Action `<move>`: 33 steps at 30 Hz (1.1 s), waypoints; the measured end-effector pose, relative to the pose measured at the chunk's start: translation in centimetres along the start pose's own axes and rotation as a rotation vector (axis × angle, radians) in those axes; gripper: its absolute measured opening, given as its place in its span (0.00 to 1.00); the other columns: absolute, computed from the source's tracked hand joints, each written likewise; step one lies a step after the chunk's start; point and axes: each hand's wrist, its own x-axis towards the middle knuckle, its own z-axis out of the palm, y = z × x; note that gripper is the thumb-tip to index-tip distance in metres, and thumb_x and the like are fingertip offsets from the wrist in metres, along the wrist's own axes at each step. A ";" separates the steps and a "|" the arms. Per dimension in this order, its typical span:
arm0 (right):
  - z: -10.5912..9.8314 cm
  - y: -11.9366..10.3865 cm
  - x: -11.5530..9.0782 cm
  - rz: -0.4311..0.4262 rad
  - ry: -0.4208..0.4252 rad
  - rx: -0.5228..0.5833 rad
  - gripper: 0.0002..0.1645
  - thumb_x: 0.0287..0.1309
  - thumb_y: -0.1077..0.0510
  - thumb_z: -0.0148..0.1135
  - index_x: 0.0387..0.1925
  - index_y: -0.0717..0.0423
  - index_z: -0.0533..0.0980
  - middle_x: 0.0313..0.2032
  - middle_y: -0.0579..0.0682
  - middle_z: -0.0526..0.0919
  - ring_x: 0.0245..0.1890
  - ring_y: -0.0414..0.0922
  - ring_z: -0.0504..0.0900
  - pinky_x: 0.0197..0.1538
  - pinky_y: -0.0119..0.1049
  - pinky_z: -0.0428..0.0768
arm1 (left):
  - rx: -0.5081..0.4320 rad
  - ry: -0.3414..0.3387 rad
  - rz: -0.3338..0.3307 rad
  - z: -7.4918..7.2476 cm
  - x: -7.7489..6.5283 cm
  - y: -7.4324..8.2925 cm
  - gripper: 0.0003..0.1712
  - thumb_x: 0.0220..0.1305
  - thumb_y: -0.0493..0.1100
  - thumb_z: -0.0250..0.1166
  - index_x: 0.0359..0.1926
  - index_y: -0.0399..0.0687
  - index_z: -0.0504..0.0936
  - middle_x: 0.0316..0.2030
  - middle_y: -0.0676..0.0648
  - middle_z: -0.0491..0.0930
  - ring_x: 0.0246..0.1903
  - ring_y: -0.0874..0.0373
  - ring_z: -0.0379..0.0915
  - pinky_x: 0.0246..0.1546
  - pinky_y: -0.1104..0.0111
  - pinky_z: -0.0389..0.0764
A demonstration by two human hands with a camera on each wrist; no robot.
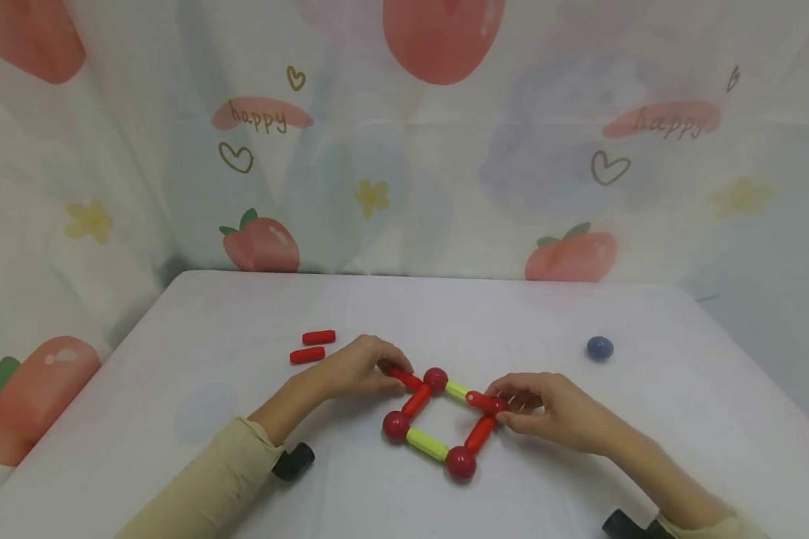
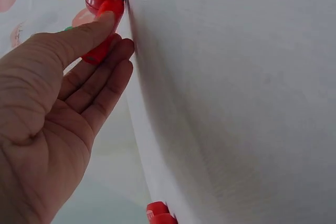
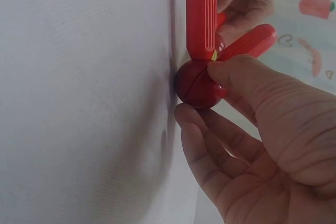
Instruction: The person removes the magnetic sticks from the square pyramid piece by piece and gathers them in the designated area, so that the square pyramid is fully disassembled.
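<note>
A square frame of red balls joined by red rods and yellow-green rods (image 1: 427, 444) lies on the white table. My left hand (image 1: 357, 365) pinches a red rod (image 1: 404, 378) between thumb and fingers, its far end against the ball (image 1: 435, 379) at the frame's back corner. At the right corner, my right hand (image 1: 559, 413) holds a dark red ball (image 3: 197, 85) by thumb and fingertips. From that ball another red rod (image 3: 251, 43) sticks up at a slant, its outer end free. The near corner ball (image 1: 461, 463) and left corner ball (image 1: 396, 426) are untouched.
Two loose red rods (image 1: 319, 337) lie on the table behind my left forearm. A blue ball (image 1: 600, 348) sits at the back right. Behind the table (image 1: 350, 494) hangs a printed cloth (image 1: 411, 165). Black wrist cameras (image 1: 293, 462) stick out by both sleeves.
</note>
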 end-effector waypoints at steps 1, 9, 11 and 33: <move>0.0 0.0 0.0 0.001 -0.002 0.004 0.18 0.61 0.55 0.71 0.53 0.49 0.82 0.42 0.39 0.85 0.38 0.36 0.81 0.44 0.29 0.83 | 0.001 0.008 -0.001 0.0 -0.1 0.0 0.11 0.62 0.34 0.73 0.46 0.44 0.88 0.38 0.53 0.87 0.39 0.63 0.82 0.47 0.72 0.82; 0.2 -0.1 0.1 0.004 -0.002 0.014 0.18 0.62 0.55 0.71 0.54 0.49 0.82 0.43 0.40 0.85 0.39 0.36 0.82 0.44 0.29 0.84 | -0.020 0.159 -0.028 -1.0 -1.7 -0.2 0.14 0.61 0.36 0.75 0.48 0.47 0.86 0.39 0.54 0.87 0.40 0.62 0.83 0.48 0.64 0.85; 0.2 -0.1 0.1 0.010 -0.004 0.018 0.19 0.62 0.55 0.71 0.54 0.50 0.81 0.43 0.41 0.85 0.39 0.36 0.82 0.44 0.29 0.84 | -0.018 0.178 -0.008 -1.5 -2.3 -0.3 0.13 0.60 0.36 0.75 0.47 0.47 0.86 0.38 0.54 0.87 0.38 0.63 0.83 0.47 0.63 0.85; 0.2 -0.5 0.0 0.029 -0.005 0.011 0.19 0.61 0.57 0.72 0.54 0.49 0.81 0.45 0.43 0.86 0.39 0.37 0.83 0.44 0.28 0.83 | 0.008 0.302 -0.171 -5.2 -10.6 -4.4 0.11 0.57 0.33 0.76 0.41 0.46 0.87 0.36 0.52 0.86 0.30 0.61 0.78 0.34 0.72 0.81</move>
